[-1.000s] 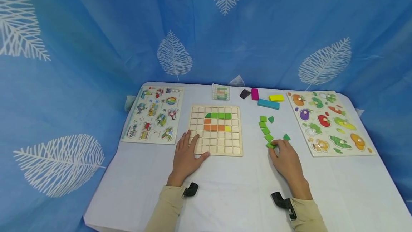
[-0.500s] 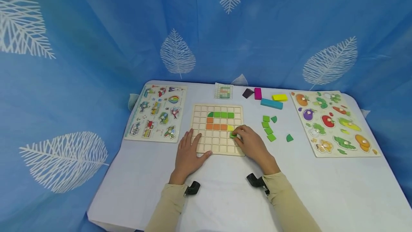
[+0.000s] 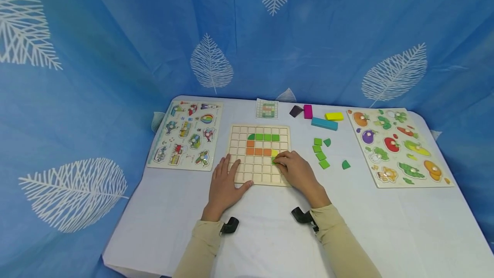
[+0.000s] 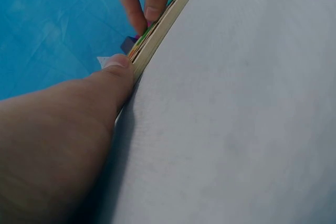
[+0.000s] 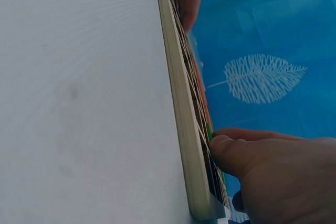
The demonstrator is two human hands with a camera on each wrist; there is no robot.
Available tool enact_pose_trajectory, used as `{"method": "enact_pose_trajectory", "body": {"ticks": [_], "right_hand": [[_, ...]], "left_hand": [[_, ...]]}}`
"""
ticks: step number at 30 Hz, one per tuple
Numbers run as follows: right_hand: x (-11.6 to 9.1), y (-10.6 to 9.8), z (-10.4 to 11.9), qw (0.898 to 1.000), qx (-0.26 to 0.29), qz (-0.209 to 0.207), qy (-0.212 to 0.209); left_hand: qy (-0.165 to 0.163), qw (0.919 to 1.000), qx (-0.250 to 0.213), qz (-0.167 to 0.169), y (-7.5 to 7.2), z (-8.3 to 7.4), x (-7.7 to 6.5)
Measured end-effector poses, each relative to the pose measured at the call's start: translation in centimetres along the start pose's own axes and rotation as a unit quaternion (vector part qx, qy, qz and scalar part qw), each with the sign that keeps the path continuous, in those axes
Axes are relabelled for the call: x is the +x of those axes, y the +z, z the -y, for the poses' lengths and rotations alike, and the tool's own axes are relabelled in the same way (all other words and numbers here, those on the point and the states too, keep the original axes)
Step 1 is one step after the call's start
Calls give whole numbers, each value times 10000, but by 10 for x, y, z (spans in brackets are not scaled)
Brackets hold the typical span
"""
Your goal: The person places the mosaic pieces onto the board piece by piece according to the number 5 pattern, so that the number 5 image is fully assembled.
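A wooden grid board (image 3: 256,176) lies on the white table, holding a row of green tiles (image 3: 267,137), orange tiles (image 3: 258,151) and one yellow tile (image 3: 274,152). With thumb and fingers, my right hand (image 3: 300,174) pinches a green square tile (image 3: 273,160) at the cell just below the yellow one. Its fingers partly cover that tile. My left hand (image 3: 225,185) rests on the board's lower left corner, fingers extended. In the left wrist view its thumb (image 4: 119,64) touches the board's edge.
Several loose green squares (image 3: 320,156) and two quarter-round pieces (image 3: 345,164) lie right of the board. Behind are a pattern card (image 3: 267,109) and blue (image 3: 324,124), yellow, magenta and dark blocks. A vehicle puzzle (image 3: 185,136) and a vegetable puzzle (image 3: 401,149) flank the board.
My right hand took a green square from the bottom of the loose line and carried it left onto the board below the yellow tile. The left hand has stayed on the board.
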State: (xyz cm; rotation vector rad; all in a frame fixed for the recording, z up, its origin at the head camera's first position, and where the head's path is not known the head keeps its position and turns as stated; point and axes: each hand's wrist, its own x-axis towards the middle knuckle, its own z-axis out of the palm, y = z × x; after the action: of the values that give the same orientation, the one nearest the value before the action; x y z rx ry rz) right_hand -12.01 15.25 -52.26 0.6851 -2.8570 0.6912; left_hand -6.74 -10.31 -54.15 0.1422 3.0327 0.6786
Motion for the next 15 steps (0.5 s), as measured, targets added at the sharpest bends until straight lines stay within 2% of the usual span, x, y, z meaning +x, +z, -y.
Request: {"method": "enact_pose_trajectory", "body": {"ticks": [5,8,11,15], "right_hand": [[-9,-5,-4,10000,-9,-9,77],[-21,-12,-14,9995,-59,-124,297],[-40,-21,-31,9969,-125,-393,677],[-64,-33,-55,9870,-114,-971,1276]], "left_hand": [[10,10000,13,-5,1,0,0],[22,10000,-45,-11,2,-1,0],[7,10000,-61,12,2,-1,-1],[26,10000,-14,-52,1,0,0]]}}
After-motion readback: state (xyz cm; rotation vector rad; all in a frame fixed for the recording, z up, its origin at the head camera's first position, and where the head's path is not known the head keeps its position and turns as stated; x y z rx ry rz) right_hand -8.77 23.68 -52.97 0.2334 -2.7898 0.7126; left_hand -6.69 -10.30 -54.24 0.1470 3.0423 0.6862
